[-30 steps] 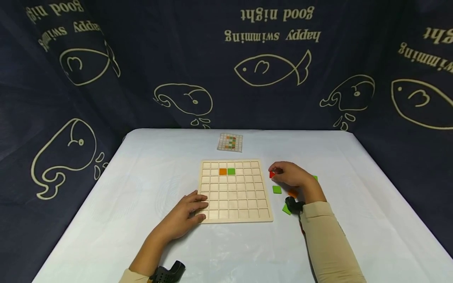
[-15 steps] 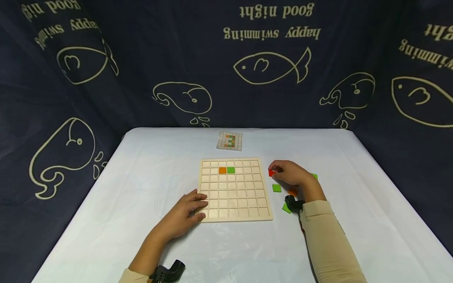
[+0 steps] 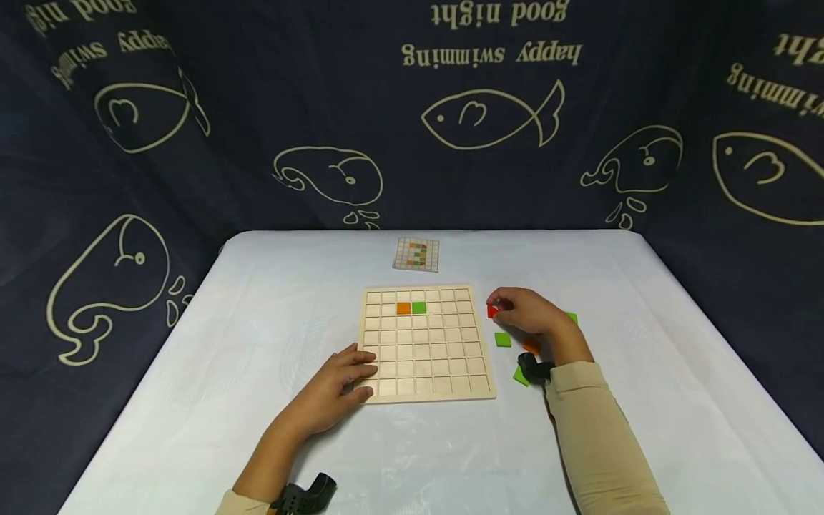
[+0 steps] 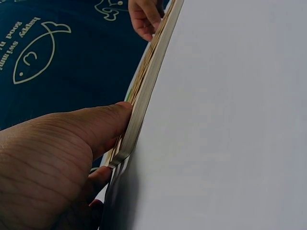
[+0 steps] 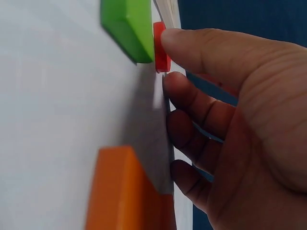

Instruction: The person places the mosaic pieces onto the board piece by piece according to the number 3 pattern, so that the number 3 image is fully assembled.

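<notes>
A wooden grid board (image 3: 444, 357) lies mid-table, holding an orange tile (image 3: 403, 308) and a green tile (image 3: 419, 307) side by side in its second row. My left hand (image 3: 362, 379) rests flat on the board's near left corner, and its thumb (image 4: 103, 120) presses the board's edge (image 4: 146, 86). Right of the board, my right hand (image 3: 498, 309) curls over a red tile (image 3: 492, 311) that lies on the table. One fingertip (image 5: 180, 40) touches the red tile (image 5: 161, 48); the other fingers curl beside it.
Loose tiles lie by my right hand: green (image 3: 503, 340), orange (image 3: 531, 347), green (image 3: 520, 376) and green (image 3: 572, 318). A small pattern card (image 3: 416, 255) sits behind the board. A dark printed cloth surrounds the white table (image 3: 257, 322).
Both hands and all the tiles keep their places; only the head view has drifted slightly.
</notes>
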`<state>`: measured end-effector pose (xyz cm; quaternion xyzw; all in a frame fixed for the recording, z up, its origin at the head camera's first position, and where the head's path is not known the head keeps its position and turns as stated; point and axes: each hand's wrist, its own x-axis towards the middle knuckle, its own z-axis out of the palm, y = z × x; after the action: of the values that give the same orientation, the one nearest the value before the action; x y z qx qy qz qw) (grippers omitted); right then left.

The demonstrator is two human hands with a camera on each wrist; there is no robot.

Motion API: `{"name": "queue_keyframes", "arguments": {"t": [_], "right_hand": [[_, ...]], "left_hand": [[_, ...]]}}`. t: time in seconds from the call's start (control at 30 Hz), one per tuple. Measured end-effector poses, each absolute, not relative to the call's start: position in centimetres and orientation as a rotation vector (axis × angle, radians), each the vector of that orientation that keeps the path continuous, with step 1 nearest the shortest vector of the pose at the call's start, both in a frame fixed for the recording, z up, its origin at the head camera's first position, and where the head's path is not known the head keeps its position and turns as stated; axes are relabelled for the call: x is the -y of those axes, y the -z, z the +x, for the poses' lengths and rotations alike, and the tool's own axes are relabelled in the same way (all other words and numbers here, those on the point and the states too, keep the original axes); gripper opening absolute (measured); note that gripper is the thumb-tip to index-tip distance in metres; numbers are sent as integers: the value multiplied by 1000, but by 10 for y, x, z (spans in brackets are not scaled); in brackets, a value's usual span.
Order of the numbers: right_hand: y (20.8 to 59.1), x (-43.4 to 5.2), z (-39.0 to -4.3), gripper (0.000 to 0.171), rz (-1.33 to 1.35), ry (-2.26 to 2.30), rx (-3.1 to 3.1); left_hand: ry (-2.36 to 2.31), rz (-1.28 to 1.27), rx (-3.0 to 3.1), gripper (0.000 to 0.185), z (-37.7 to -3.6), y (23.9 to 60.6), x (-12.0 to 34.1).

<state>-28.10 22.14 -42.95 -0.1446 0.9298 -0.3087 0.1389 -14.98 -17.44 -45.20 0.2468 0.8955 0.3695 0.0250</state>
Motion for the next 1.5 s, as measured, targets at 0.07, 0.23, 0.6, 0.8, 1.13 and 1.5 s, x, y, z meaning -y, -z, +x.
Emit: {"name": "queue_keyframes", "arguments": {"t": [0.07,0.23,0.6,0.8,1.13,1.5], "right_hand": [[428,-221,-280,27,-431,905,-2690],[427,-221,-281,29,-468,895,-2692],[426,-222,-282,23,-423,894,-2712],[425,-225,-282,28,-488,899,-2734],[428,-227,-280,34,-578,960,-2669],[429,-224,-279,28,-573,911,-2709]], "left_hand": [[-1140,762,-2771,35,-150,452,174],[-1139,761,-2769,34,-150,452,174],[-1147,767,-2752,36,-151,452,174],[-1139,768,-2759,35,-151,452,174],[-1146,775,-2751,35,-150,452,175],[-1148,767,-2743,35,-149,452,175]]}}
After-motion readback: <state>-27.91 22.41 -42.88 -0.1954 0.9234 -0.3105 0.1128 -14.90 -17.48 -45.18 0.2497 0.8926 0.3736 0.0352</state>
